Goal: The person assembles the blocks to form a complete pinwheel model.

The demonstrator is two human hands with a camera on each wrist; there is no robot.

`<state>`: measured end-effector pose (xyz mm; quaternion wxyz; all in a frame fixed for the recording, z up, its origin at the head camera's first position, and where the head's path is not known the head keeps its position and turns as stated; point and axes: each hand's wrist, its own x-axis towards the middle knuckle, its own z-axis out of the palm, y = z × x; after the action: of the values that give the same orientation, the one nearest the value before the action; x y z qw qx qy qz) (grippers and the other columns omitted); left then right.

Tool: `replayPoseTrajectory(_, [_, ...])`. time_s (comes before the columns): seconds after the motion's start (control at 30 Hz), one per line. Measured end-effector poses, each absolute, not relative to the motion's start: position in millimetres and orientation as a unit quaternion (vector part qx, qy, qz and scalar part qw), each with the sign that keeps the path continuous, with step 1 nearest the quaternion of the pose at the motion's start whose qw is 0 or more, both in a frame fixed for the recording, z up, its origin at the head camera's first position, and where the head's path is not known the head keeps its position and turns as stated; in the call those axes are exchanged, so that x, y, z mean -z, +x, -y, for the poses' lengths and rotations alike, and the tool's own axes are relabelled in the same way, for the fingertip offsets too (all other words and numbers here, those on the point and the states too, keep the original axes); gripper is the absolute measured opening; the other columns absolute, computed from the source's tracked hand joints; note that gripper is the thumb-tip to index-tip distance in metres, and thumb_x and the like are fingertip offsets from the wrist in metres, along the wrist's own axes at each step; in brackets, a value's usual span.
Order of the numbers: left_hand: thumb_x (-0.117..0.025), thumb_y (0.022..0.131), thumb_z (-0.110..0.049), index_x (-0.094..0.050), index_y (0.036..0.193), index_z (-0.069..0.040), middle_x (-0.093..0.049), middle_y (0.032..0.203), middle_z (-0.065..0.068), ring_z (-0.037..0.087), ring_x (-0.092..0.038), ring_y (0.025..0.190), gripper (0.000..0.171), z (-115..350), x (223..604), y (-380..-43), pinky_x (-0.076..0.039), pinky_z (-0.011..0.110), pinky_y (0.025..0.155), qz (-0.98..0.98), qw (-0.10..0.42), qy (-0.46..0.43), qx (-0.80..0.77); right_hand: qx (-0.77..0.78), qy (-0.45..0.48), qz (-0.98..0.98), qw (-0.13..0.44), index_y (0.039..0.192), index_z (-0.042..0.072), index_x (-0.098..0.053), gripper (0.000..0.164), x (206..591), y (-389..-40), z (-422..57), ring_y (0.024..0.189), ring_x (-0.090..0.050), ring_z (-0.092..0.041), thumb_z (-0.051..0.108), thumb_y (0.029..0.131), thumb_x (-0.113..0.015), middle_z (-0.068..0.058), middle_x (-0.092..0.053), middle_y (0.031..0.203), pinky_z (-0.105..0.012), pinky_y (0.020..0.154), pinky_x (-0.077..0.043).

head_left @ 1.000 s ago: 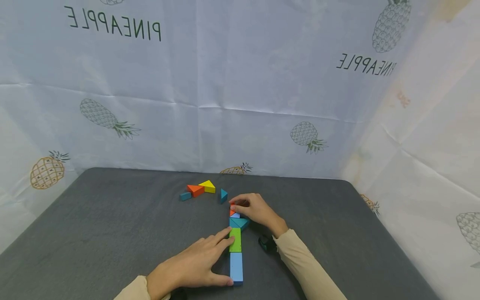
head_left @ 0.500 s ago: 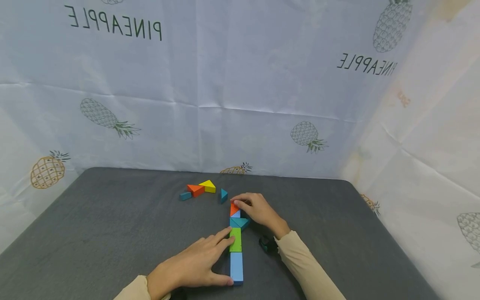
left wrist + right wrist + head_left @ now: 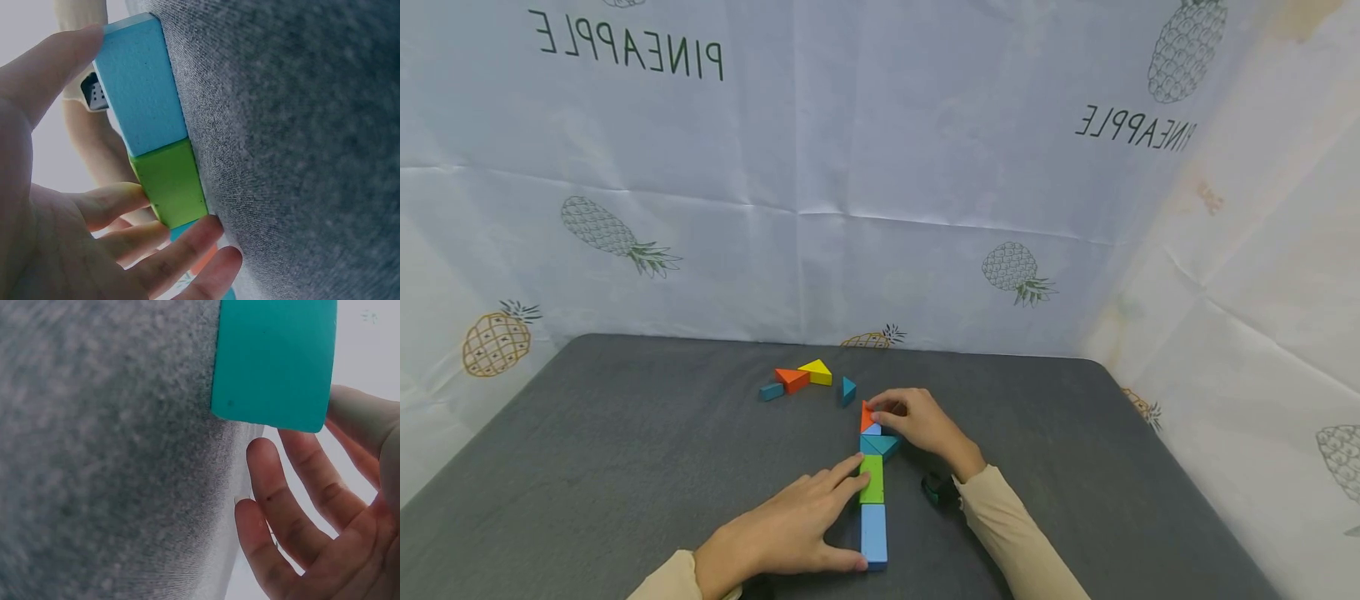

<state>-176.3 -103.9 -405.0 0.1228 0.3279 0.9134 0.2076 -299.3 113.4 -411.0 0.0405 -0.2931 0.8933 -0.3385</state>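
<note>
A row of blocks runs away from me on the table: a blue rectangular block [image 3: 873, 533], a green block [image 3: 873, 483], teal triangular blocks [image 3: 868, 445], a small light blue triangle [image 3: 873, 430] and an orange triangle [image 3: 866, 416]. My left hand [image 3: 797, 517] lies along the left side, its thumb at the blue block's near end and its fingers against the green block [image 3: 169, 181]. At the far end, my right hand [image 3: 921, 423] has thumb and forefinger at the orange triangle's right edge. A teal block [image 3: 275, 362] hides those fingertips in the right wrist view.
Past the row's far end lie a teal triangle [image 3: 847, 391], a yellow triangle [image 3: 817, 372], an orange triangle [image 3: 792, 381] and a small dark blue block [image 3: 771, 392]. A pineapple-print curtain [image 3: 880, 167] hangs behind the dark table [image 3: 625, 467].
My right thumb and forefinger have slid rightward off the top of the orange triangle to its right edge, so more of it shows. The left hand has stayed in place.
</note>
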Motion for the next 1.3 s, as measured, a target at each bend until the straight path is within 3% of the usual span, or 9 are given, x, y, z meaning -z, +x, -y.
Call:
replayPoseTrajectory(0.57, [-0.063,0.084,-0.070,-0.040,0.151,-0.013,-0.026,0.163,0.007,0.027,-0.046,0.137,0.090,104,403,-175,-0.045,0.054,0.102,-0.914,0.122,0.327,-0.208,0.342,-0.319,-0.883,0.035,0.117,0.008,-0.073,0.022,412,-297,-115,0.092,-0.067,-0.017,0.013,0.097,-0.063,-0.008,-0.072,0.114,-0.020,0.079,-0.052])
replayPoseTrajectory(1.3, [-0.062,0.084,-0.070,-0.038,0.152,-0.014,-0.025,0.164,0.006,0.029,-0.044,0.139,0.091,105,404,-175,-0.043,0.056,0.104,-0.911,0.135,0.324,-0.217,0.326,-0.320,-0.889,0.019,0.116,0.010,-0.073,0.023,413,-289,-115,0.089,-0.065,-0.014,0.016,0.095,-0.067,-0.003,-0.072,0.106,-0.023,0.078,-0.053])
